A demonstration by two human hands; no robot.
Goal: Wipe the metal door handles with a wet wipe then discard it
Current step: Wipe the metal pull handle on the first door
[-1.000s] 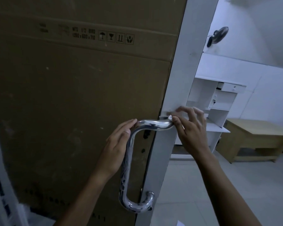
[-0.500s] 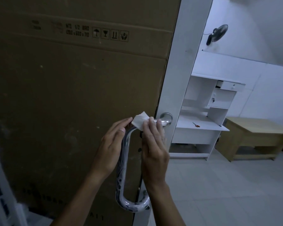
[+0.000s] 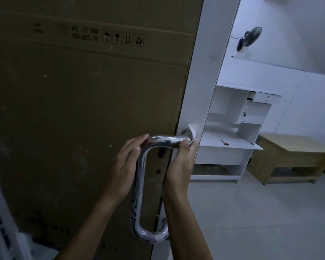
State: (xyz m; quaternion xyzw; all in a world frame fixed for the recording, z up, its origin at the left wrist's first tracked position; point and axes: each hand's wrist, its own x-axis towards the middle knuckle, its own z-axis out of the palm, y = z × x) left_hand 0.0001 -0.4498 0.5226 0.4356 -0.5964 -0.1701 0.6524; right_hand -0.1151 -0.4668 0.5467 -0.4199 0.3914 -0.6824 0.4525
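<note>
Under my right hand (image 3: 180,166) the wipe (image 3: 194,132) wraps the handle (image 3: 139,184) top, gripped tight to scrub, while my left hand (image 3: 124,166) fingers steady the bend.

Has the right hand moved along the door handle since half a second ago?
Yes. The right hand with the wet wipe slid rightward along the door handle, toward its upper mount at the white door frame.

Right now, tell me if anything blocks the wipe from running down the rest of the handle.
The left hand does: its fingers rest on the upper bend of the door handle, just ahead of the wet wipe that the right hand holds at the top mount. Below that bend, the bar is bare.
</note>
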